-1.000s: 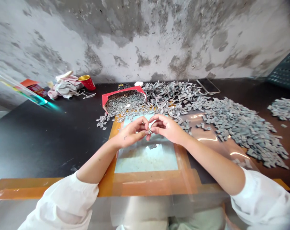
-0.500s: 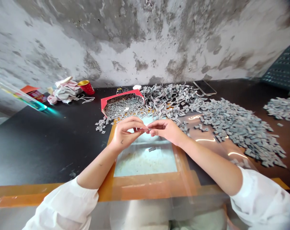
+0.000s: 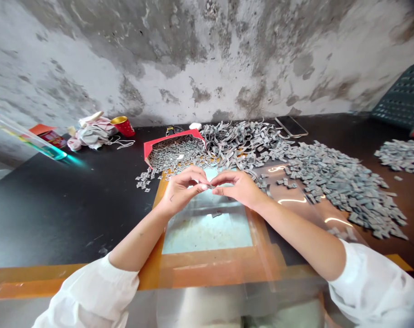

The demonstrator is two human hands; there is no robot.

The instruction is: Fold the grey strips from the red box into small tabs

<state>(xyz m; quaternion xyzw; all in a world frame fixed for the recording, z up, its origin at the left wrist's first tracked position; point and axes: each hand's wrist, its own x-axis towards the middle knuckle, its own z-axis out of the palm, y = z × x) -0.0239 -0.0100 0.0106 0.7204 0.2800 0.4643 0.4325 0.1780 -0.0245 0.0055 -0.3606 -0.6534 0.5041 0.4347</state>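
Note:
Over a pale blue sheet, my left hand and my right hand meet fingertip to fingertip. Both are closed in a pinch on one small grey piece, mostly covered by the fingers; its exact kind is too small to make out. Below them a similar small grey tab lies on the sheet. Just beyond the hands, a red-edged box lies open towards me, with tiny grey ring-like parts spilling out. Beside it is a heap of grey fabric strips.
A large pile of grey tabs spreads on the right, a smaller pile beyond. A phone lies at the back. A red cup, crumpled cloth and a clear tube with blue-green glow are at left. Orange tape borders the sheet.
My left thumb has shifted up along the small grey piece, and its nail now shows. Both hands stay in nearly the same place, still fingertip to fingertip.

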